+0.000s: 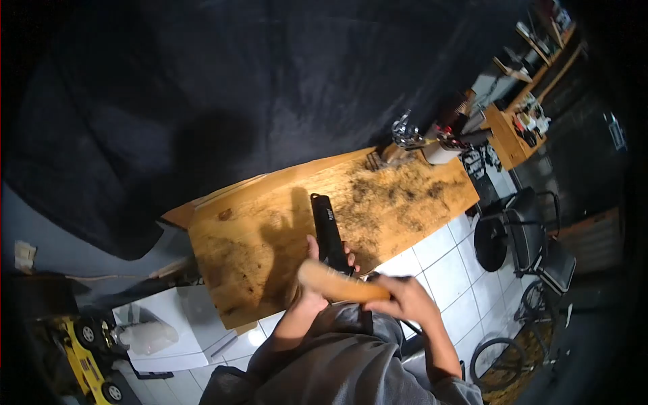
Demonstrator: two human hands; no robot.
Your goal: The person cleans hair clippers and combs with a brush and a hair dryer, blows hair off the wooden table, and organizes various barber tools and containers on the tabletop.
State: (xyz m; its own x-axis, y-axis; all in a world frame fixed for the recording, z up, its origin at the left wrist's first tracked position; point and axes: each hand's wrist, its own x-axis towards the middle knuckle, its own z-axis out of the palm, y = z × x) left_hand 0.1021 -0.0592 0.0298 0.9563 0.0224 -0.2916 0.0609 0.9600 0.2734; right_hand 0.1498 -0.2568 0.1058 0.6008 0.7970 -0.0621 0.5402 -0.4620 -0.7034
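A long black object (327,229) with a small loop at its far end stands out over the wooden table (283,202). My left hand (313,297) is closed around its near end, with fingertips showing on the right side. Across that hand, partly covering it, lies a tan-brown wooden piece (344,286) with a pale, bristle-like left end, slightly blurred. My right hand (406,298) grips the right end of this piece, fingers wrapped round it.
Dark dust or fibres mark the tabletop. At its far right stand metal items (406,131) and a white container (442,154). Black chairs (526,229) and a bicycle (503,361) are on the right. A white surface (162,337) and a yellow toy vehicle (84,358) are lower left.
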